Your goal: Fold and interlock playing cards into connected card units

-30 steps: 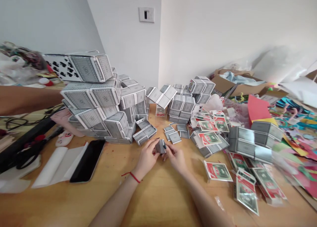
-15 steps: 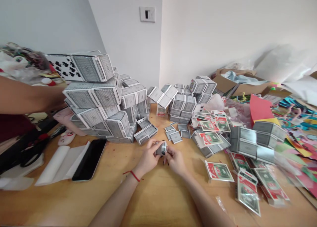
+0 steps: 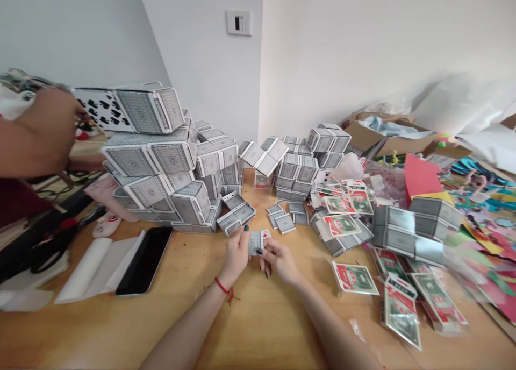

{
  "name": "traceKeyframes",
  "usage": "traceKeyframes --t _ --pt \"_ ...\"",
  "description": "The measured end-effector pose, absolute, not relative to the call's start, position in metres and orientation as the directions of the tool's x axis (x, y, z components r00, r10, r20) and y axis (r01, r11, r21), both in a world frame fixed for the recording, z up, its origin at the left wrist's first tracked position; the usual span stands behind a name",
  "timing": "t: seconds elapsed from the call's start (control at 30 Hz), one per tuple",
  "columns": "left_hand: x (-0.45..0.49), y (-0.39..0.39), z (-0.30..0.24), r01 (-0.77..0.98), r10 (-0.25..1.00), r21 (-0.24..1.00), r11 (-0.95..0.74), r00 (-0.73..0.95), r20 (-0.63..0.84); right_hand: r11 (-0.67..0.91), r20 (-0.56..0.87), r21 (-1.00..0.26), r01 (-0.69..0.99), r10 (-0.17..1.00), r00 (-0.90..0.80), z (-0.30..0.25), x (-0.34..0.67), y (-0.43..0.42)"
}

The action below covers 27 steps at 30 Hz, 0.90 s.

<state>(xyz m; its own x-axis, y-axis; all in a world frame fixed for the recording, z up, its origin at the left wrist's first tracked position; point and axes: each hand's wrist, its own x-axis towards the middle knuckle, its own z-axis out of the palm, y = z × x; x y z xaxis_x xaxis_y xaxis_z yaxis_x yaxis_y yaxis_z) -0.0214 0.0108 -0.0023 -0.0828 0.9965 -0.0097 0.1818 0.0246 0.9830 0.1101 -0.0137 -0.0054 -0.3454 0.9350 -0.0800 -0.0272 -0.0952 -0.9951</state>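
Between my two hands is a grey-patterned playing card (image 3: 255, 243), with a white strip and a red mark showing along its right side. My left hand (image 3: 235, 256) closes on the card's left edge, thumb pointing up. My right hand (image 3: 281, 261) pinches its lower right part. Just beyond lie small folded card pieces (image 3: 284, 222) and an open card box form (image 3: 237, 214). A large stack of boxes made from cards (image 3: 171, 157) rises at the left, and smaller stacks (image 3: 298, 168) stand at the back.
At the left lie a black phone (image 3: 143, 261), a white paper roll (image 3: 84, 268) and black scissors (image 3: 54, 246). Another person's arm (image 3: 40, 136) reaches in there. Red and green card packs (image 3: 355, 279) and joined card blocks (image 3: 394, 227) lie right, near coloured paper and a cardboard box (image 3: 389, 141).
The card has turned and opened out in my hands, so its back and a red mark now show. My left thumb has lifted. The other person's arm has moved up at the left.
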Motion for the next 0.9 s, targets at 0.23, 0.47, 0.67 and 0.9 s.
traceKeyframes --t 0.23,0.47,0.67,0.9 --pt "-0.04 0.026 -0.003 0.264 0.989 0.964 0.031 -0.146 0.008 0.009 0.142 -0.787 0.617 0.976 0.167 -0.009 0.12 -0.005" --pt "-0.038 0.027 -0.013 0.385 0.997 0.922 -0.025 -0.061 0.052 -0.138 0.017 -0.652 0.745 0.98 0.197 -0.012 0.115 0.0" --pt "-0.038 0.028 -0.014 0.35 0.999 0.937 -0.009 -0.045 0.026 -0.119 -0.035 -0.899 0.422 0.979 0.203 -0.022 0.132 0.007" --pt "-0.042 0.031 -0.014 0.283 0.995 0.958 -0.032 -0.078 0.056 -0.154 -0.131 -0.958 0.243 0.986 0.107 -0.015 0.154 0.008"
